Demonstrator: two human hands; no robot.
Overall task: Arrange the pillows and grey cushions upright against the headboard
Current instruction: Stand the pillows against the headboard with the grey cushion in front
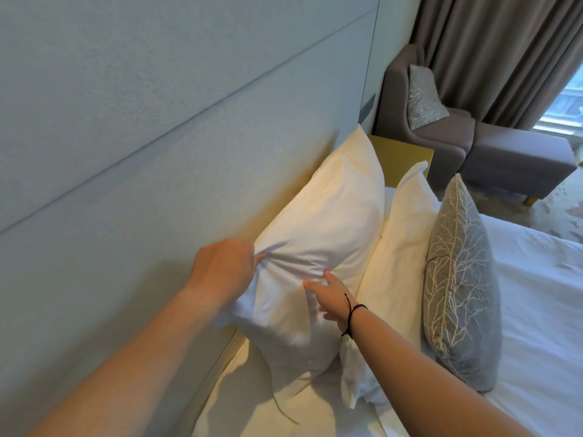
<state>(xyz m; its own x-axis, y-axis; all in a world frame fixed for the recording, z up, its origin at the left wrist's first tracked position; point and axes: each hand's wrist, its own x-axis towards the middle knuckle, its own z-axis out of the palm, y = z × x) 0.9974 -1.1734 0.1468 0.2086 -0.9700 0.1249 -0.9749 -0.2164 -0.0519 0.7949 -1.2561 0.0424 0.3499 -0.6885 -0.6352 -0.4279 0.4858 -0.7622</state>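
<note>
Left hand (225, 271) clenched tight on a bunched corner of the big white pillow (318, 241), which stands upright against the headboard (157, 152). Right hand (331, 296) lies on its front, fingers spread loosely. Beside it, a second white pillow (400, 247), then the grey cushion (460, 288), both upright.

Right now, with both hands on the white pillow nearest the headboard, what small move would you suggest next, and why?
Probably ease the near pillow back until it rests on the headboard. The left hand grips its bunched top edge, the right hand touches its front, and it seems tilted. The second pillow and grey cushion already stand upright.
</note>
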